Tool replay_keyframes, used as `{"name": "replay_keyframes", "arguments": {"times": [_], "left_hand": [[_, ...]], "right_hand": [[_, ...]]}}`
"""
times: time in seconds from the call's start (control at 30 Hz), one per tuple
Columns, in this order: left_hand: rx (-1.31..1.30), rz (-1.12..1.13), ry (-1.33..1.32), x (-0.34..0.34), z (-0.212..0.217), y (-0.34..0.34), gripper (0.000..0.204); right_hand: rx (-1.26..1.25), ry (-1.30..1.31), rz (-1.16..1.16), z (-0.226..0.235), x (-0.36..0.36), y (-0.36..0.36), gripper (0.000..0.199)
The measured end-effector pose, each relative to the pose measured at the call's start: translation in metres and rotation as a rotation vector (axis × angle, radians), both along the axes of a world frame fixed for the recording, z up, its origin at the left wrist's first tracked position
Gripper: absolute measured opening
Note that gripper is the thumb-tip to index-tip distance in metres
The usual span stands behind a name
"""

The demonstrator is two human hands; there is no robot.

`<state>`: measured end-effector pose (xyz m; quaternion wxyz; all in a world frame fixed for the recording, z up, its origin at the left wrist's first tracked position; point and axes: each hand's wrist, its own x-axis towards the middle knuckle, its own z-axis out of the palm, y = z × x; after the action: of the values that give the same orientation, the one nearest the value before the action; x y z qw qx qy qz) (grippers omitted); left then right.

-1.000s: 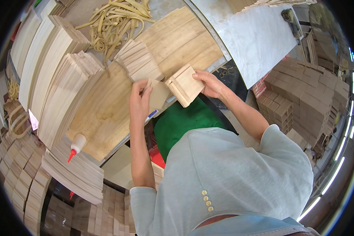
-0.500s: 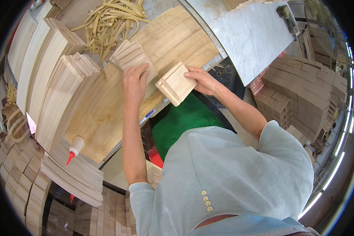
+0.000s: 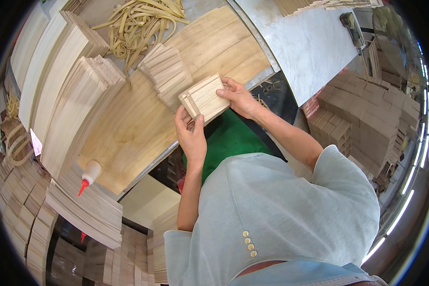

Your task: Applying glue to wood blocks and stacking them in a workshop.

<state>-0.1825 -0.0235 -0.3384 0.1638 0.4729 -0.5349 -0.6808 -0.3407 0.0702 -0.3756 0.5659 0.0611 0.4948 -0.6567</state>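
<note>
Workbench, both hands on wooden box

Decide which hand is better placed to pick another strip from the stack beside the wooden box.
Probably the left hand: it grips the wooden box at its lower corner, nearer the stack of wooden strips. The right hand holds the far side.

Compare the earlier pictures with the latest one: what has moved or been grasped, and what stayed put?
The wooden box came off the board, toward the person. The left hand left the slat pile and took the box's near end; the right hand kept its grip. The glue bottle, rubber bands and slat stacks stayed put.
</note>
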Motion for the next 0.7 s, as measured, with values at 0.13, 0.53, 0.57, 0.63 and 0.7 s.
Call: {"name": "replay_keyframes", "arguments": {"times": [0.13,0.53,0.57,0.63,0.7], "left_hand": [[-0.007,0.022,-0.055,0.005,-0.010,0.002,0.050],[-0.287,0.055,-0.115,0.009,-0.030,0.000,0.050],[-0.310,0.052,-0.133,0.007,-0.028,-0.002,0.050],[-0.327,0.052,-0.163,0.006,-0.030,-0.004,0.051],[-0.329,0.053,-0.179,0.006,-0.031,-0.005,0.052]], "right_hand": [[0.040,0.204,0.049,-0.010,0.009,-0.002,0.046],[0.171,0.407,0.045,-0.008,0.032,-0.026,0.040],[0.181,0.423,0.050,-0.011,0.033,-0.026,0.040],[0.198,0.457,0.063,-0.013,0.035,-0.029,0.040],[0.228,0.479,0.083,-0.007,0.034,-0.031,0.040]]}}
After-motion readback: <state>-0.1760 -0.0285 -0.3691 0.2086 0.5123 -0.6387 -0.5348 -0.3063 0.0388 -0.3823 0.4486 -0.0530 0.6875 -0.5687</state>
